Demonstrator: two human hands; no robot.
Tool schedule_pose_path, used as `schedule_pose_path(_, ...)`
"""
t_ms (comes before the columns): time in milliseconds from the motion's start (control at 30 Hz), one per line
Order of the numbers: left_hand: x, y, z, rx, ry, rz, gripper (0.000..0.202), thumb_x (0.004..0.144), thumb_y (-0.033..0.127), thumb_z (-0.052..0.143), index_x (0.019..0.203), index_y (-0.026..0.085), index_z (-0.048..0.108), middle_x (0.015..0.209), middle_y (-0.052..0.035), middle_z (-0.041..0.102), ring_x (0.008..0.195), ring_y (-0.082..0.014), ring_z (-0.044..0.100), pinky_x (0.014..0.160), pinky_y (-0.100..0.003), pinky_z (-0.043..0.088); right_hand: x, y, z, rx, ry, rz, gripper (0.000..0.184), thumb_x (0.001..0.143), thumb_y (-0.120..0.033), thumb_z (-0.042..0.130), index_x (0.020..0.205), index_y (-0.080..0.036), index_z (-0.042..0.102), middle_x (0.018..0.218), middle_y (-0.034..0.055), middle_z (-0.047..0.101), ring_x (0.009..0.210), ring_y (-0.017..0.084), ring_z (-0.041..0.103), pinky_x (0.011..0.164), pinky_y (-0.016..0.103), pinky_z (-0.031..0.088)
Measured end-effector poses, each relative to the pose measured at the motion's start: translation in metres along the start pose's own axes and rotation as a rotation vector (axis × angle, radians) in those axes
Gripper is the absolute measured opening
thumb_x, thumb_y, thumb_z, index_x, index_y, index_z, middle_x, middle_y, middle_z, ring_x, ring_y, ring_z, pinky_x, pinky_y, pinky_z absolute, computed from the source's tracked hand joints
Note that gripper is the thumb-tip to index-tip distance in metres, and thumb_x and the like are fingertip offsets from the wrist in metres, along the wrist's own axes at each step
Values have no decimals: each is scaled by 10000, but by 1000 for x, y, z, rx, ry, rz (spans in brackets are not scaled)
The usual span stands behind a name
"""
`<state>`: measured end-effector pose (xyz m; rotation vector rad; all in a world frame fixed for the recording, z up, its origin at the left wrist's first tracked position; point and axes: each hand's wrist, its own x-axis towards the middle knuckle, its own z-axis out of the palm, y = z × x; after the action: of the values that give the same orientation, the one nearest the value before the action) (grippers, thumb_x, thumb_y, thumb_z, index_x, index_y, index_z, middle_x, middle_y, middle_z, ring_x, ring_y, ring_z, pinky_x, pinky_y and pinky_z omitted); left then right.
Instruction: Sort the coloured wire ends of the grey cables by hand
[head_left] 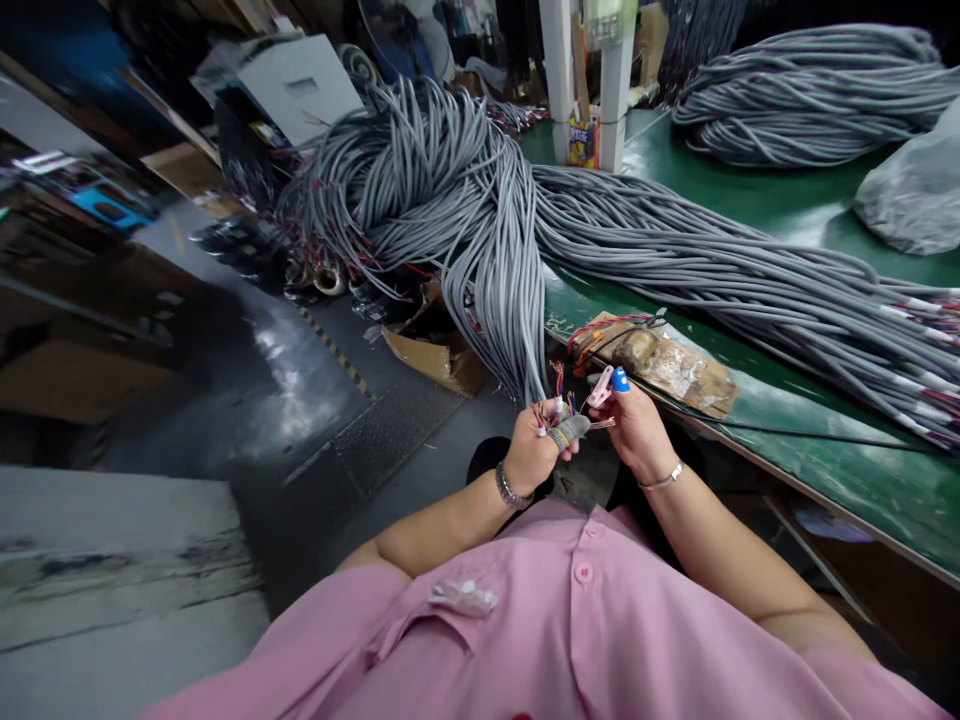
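Note:
My left hand (532,450) is closed round the ends of several grey cables (499,300), which hang over the table edge. Short coloured wires (558,378) fan out of the cut ends. A grey knitted finger cover (570,430) is on that hand's thumb. Just to the right, my right hand (637,430) pinches a small pink clip-like tool (601,387); its exact kind is unclear. A blue cover (621,380) sits on the right thumb. Some thin wires (600,424) reach across between the two hands, and the right fingers are partly hidden.
A green-topped table (810,400) carries a long cable bundle (697,250) and a coiled bundle (810,95). A worn wooden block (660,360) lies near its front edge, beside a thin black cord (795,434). An open cardboard box (431,350) stands on the floor below.

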<state>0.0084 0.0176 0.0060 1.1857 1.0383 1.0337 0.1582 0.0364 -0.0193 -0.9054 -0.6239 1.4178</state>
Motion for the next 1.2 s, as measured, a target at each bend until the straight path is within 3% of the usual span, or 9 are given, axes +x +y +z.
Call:
schedule_pose_path(133,2,3,5,39,-18,0,362,717,443,740,639,162,525,503,28,562,400,-65,472,406,-193,375,1,9,-3,-186,116,-217,469,810,-644,569,670,-206,659,654,16,633,608,147,538,635,292,449)
schedule_pose_path(300,3,2,5,76,-38,-15,349,716,425,746,650,161,528,508,25,561,401,-64,467,407,-191,366,7,11,1,84,20,14,465,745,-667,634,795,-207,679,733,22,673,611,143,576,618,290,487)
schedule_pose_path(433,2,4,5,125,-47,-9,338,733,413,736,644,154,539,510,19,559,409,-65,472,418,-190,371,9,10,5,209,34,36,422,728,-613,697,810,-200,672,703,1,649,595,116,560,604,255,493)
schedule_pose_path(567,-1,7,4,141,-47,2,348,758,425,709,632,156,528,506,15,559,404,-64,467,420,-188,370,6,7,0,212,-27,110,495,720,-695,640,815,-210,672,761,25,673,647,137,596,600,258,506)
schedule_pose_path(667,-3,2,0,152,-36,4,347,775,437,686,638,160,528,514,12,565,408,-71,477,423,-192,381,-2,4,-8,181,-155,192,571,717,-751,581,833,-201,685,800,46,683,646,138,595,600,265,500)
schedule_pose_path(800,-6,-12,-9,229,-80,60,281,771,378,690,660,158,554,560,0,596,456,-81,509,467,-196,401,-16,2,-15,10,-290,227,401,725,-556,727,892,-193,701,829,38,690,674,135,596,649,270,486)
schedule_pose_path(933,-3,-21,-17,449,-147,181,185,767,257,653,643,145,573,571,-1,600,509,-85,512,529,-201,398,-27,0,-13,-290,-305,-1,201,773,-376,736,841,-190,701,777,12,672,693,141,584,700,290,477)
schedule_pose_path(1100,6,-20,-21,729,-298,212,75,715,179,627,654,137,613,604,10,600,556,-94,497,541,-207,352,-39,-2,-13,-865,-313,-567,110,867,-277,614,864,-217,706,887,58,660,837,199,583,779,366,473)
schedule_pose_path(1200,7,-18,-22,774,-318,207,64,690,160,632,633,140,609,595,12,590,560,-98,492,550,-214,351,-46,-4,-18,-1092,-299,-754,131,862,-242,605,959,-234,693,1003,83,672,918,234,583,827,416,470)
